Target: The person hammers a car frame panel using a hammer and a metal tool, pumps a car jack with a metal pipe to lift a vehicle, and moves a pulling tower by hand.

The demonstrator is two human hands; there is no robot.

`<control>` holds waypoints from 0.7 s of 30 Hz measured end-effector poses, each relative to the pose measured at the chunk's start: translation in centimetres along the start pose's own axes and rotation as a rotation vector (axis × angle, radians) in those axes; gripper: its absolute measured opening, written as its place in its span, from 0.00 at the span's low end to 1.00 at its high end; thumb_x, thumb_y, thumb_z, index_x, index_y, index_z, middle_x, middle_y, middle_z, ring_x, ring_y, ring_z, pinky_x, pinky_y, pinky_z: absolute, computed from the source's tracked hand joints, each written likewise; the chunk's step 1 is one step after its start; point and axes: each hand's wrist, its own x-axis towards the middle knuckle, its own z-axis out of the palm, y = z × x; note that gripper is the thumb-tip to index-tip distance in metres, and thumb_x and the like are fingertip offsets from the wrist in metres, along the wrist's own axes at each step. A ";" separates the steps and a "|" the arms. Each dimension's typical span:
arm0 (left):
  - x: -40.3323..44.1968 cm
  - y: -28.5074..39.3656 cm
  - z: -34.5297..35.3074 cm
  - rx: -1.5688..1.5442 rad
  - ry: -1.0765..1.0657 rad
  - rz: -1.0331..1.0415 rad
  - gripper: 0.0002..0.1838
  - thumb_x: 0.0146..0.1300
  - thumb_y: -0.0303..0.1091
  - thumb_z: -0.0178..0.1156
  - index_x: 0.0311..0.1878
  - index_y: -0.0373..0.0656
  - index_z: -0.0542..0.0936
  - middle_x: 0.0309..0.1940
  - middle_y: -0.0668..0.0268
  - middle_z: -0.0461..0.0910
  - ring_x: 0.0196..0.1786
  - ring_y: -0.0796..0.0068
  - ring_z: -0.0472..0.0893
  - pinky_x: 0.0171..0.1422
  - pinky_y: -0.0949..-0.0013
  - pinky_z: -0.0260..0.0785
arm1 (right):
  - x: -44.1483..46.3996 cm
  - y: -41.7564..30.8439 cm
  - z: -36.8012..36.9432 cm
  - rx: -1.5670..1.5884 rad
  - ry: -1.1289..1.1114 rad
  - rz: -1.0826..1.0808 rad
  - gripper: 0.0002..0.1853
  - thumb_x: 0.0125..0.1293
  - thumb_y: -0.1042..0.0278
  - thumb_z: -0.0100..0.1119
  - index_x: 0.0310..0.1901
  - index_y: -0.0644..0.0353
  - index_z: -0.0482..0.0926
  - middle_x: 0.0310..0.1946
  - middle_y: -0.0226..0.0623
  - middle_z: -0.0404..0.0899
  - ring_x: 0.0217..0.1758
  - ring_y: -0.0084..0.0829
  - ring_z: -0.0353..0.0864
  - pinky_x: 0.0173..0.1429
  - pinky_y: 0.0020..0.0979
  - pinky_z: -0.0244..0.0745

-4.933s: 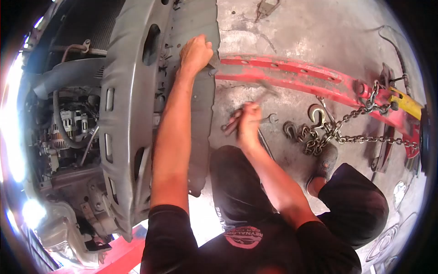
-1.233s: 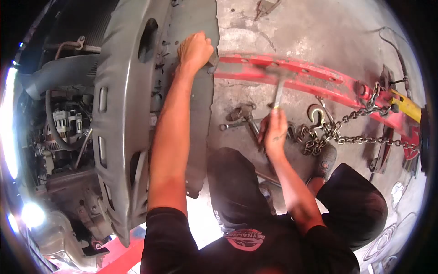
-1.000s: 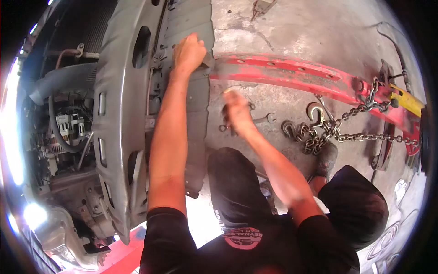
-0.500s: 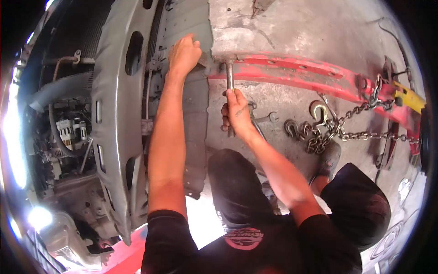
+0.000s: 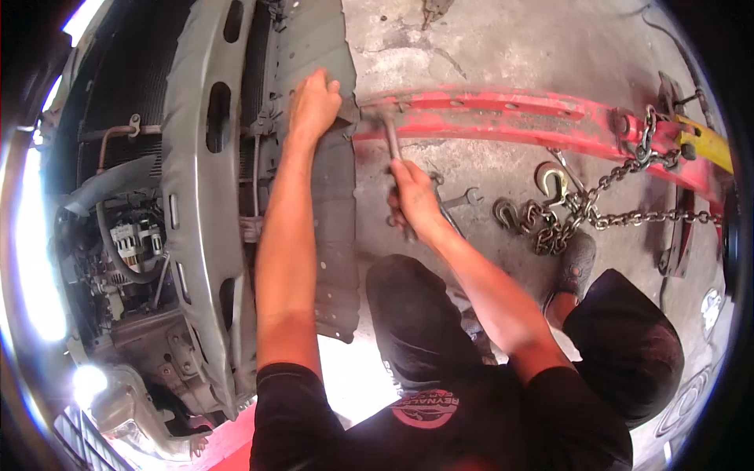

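My left hand (image 5: 315, 106) is closed over the grey sheet-metal panel (image 5: 336, 228), near its right edge. A dark flat metal piece (image 5: 344, 118) shows beside its fingers; how much of it the hand grips is hidden. My right hand (image 5: 416, 200) is wrapped round the handle of a hammer (image 5: 392, 141). The hammer's head points up towards the panel's edge, beside the dark piece, over the red beam (image 5: 487, 118). Whether the head touches anything is unclear.
Left of the panel stand a grey bumper bar (image 5: 200, 180) and exposed engine parts (image 5: 133, 243). A chain (image 5: 620, 220) with hooks (image 5: 552, 180) lies on the floor at the right, near my shoe (image 5: 577, 263). A wrench (image 5: 463, 198) lies beside my right hand.
My right hand has swung the hammer back and forth, and its head is now near the panel's edge. My left hand keeps its place on the panel. The view has shifted slightly.
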 end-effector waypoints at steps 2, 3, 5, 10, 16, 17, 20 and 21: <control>-0.6 0.6 0.3 -0.002 0.012 -0.022 0.18 0.67 0.37 0.59 0.53 0.34 0.80 0.50 0.42 0.82 0.56 0.41 0.80 0.60 0.46 0.70 | -2.0 -0.3 -1.1 -0.012 0.137 -0.012 0.17 0.79 0.49 0.44 0.48 0.56 0.70 0.17 0.29 0.66 0.12 0.23 0.64 0.14 0.30 0.60; -1.3 0.6 0.6 0.004 -0.007 -0.032 0.17 0.67 0.37 0.59 0.52 0.34 0.80 0.50 0.42 0.82 0.55 0.41 0.80 0.59 0.46 0.70 | -3.7 0.3 -1.5 -0.016 0.209 -0.001 0.17 0.79 0.49 0.44 0.48 0.57 0.71 0.17 0.28 0.66 0.12 0.23 0.64 0.14 0.30 0.60; -0.8 0.9 0.0 0.027 -0.003 -0.027 0.17 0.67 0.37 0.59 0.51 0.34 0.80 0.49 0.42 0.82 0.55 0.40 0.80 0.59 0.46 0.70 | -4.1 -0.5 -1.7 0.016 0.283 -0.137 0.17 0.80 0.51 0.42 0.49 0.57 0.71 0.17 0.28 0.65 0.12 0.22 0.63 0.13 0.28 0.59; -0.8 0.6 0.5 0.020 0.033 -0.004 0.15 0.67 0.37 0.59 0.49 0.35 0.79 0.46 0.43 0.83 0.53 0.39 0.80 0.57 0.44 0.71 | 0.8 2.2 0.0 -0.046 0.332 -0.419 0.18 0.81 0.50 0.40 0.48 0.59 0.68 0.17 0.31 0.66 0.11 0.25 0.65 0.14 0.30 0.62; -0.4 0.1 0.6 0.003 0.062 -0.030 0.20 0.68 0.39 0.59 0.54 0.31 0.79 0.49 0.41 0.82 0.56 0.40 0.79 0.59 0.47 0.70 | -0.6 -2.0 -0.6 -0.159 0.161 -0.121 0.18 0.79 0.50 0.44 0.46 0.58 0.69 0.17 0.31 0.67 0.12 0.26 0.66 0.16 0.32 0.62; -0.4 0.0 0.5 -0.014 0.047 -0.056 0.20 0.67 0.38 0.59 0.54 0.31 0.79 0.50 0.40 0.82 0.56 0.40 0.79 0.60 0.47 0.70 | -1.0 -2.3 -1.2 -0.147 0.161 -0.152 0.17 0.79 0.50 0.45 0.45 0.58 0.69 0.17 0.31 0.67 0.12 0.25 0.66 0.16 0.32 0.62; 0.1 -0.3 1.1 -0.031 0.268 -0.027 0.17 0.66 0.36 0.60 0.52 0.34 0.79 0.49 0.43 0.81 0.55 0.41 0.79 0.58 0.46 0.71 | -1.4 -3.6 -3.1 -0.119 0.127 -0.214 0.16 0.78 0.51 0.46 0.44 0.59 0.68 0.16 0.30 0.67 0.12 0.23 0.65 0.16 0.30 0.61; 0.8 -0.3 1.3 -0.041 0.265 -0.027 0.17 0.66 0.36 0.60 0.52 0.34 0.79 0.49 0.43 0.81 0.55 0.41 0.79 0.58 0.46 0.71 | -1.2 -3.8 -3.2 -0.116 0.132 -0.201 0.16 0.78 0.51 0.46 0.44 0.59 0.69 0.16 0.30 0.67 0.12 0.23 0.65 0.16 0.30 0.61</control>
